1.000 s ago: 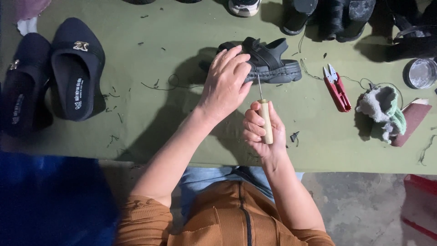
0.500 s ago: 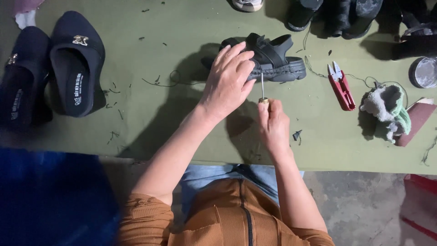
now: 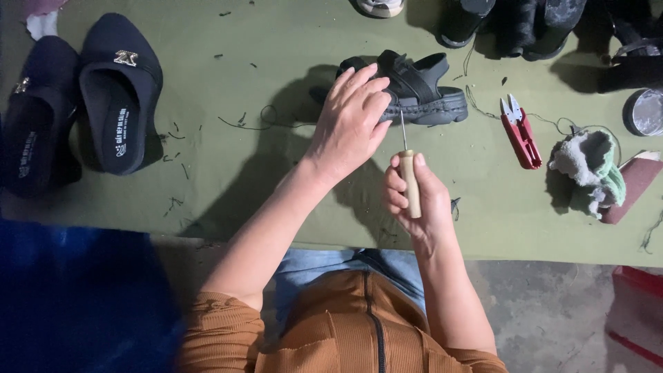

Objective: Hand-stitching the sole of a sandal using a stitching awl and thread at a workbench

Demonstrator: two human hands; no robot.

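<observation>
Gripping: the right hand [image 3: 418,197] is closed in a fist round the pale wooden handle of a thin steel awl [image 3: 408,173], thumb up beside the handle's top, needle pointing away from the person toward the sandal.
Awl tip: the needle reaches the near edge of the sole; whether it has gone into the material cannot be told.
Left hand: the left hand [image 3: 352,124] lies spread over the heel end of the dark grey chunky-soled strapped sandal [image 3: 414,90], fingers curled down on its straps and sole rim, pressing it to the table.
Sandal's place: it lies on its sole on the olive-green cloth-covered table [image 3: 276,55], just beyond the awl.
Handling, sandal: it looks light, with a thick, springy sole and bendable straps; it would likely skid on the cloth unless pinned, and the sole rim seems the firmest hold.
Handling, awl: stiff, light, sharp at the tip; the wooden handle is the only safe place to take it.
Right of the sandal: red-handled thread snips [image 3: 519,131], then a crumpled grey and green rag [image 3: 587,169].
Left of the sandal: a pair of dark navy slip-on shoes with metal buckles [image 3: 76,103], well apart.
Around the sandal: loose thread ends lie scattered on the cloth.
</observation>
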